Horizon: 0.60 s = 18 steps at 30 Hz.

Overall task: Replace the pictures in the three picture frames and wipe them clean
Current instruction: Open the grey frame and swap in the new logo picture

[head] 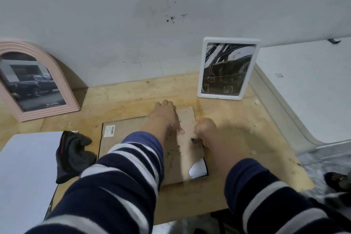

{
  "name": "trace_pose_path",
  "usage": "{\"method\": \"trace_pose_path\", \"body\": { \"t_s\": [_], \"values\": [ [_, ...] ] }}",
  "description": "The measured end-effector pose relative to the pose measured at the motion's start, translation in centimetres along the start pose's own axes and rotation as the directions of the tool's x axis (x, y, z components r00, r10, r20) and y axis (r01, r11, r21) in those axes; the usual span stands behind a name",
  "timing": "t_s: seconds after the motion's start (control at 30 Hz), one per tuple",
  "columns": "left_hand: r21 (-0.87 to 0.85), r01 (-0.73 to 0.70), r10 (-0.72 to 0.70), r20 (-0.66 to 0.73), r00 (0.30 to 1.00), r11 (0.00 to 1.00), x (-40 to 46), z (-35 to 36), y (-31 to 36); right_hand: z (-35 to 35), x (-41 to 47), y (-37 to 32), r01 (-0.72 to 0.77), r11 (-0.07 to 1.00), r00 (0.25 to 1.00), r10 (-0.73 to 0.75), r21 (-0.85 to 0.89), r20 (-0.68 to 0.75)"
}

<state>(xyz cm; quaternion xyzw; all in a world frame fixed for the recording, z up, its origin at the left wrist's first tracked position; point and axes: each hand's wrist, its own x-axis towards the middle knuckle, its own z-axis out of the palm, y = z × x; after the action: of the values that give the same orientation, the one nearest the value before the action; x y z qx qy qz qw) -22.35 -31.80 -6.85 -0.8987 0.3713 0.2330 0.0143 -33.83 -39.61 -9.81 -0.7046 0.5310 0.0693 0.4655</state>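
Note:
A dark picture frame (pixel 121 137) lies face down on the wooden table (pixel 237 138), its brown backing board (pixel 187 119) up and lifted at the far edge. My left hand (pixel 165 116) rests flat on the board, fingers over its far edge. My right hand (pixel 206 129) is curled at the board's right edge beside a small dark clip (pixel 192 140). White paper (pixel 198 169) shows at the board's torn near corner. A pink arched frame (pixel 38 81) with a truck picture and a white frame (pixel 227 68) with a dark picture stand against the wall.
A dark cloth (pixel 73 155) lies left of the face-down frame. A white sheet (pixel 24 176) covers the near left of the table. The table ends at the right, with a white ledge (pixel 303 91) beyond and shoes (pixel 338 180) on the floor below.

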Motion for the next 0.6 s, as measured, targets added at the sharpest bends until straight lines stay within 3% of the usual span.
{"method": "trace_pose_path", "body": {
  "t_s": [0.17, 0.37, 0.6],
  "values": [
    [-0.01, 0.027, -0.028, -0.023, 0.999, 1.0, 0.0, 0.1, 0.3, -0.6, 0.2, -0.4, 0.184, 0.98, 0.979, -0.189, -0.075, -0.076],
    [0.007, 0.016, -0.016, -0.077, 0.997, 1.0, -0.3, -0.1, 0.1, -1.0, 1.4, -2.4, 0.335, 0.932, 0.941, -0.339, -0.138, -0.004],
    [-0.056, -0.059, 0.049, -0.172, 0.984, 0.997, -1.5, 0.9, -1.2, -0.6, 1.1, -3.9, 0.232, 0.962, 0.959, -0.251, -0.145, -0.132]
  ]
}}
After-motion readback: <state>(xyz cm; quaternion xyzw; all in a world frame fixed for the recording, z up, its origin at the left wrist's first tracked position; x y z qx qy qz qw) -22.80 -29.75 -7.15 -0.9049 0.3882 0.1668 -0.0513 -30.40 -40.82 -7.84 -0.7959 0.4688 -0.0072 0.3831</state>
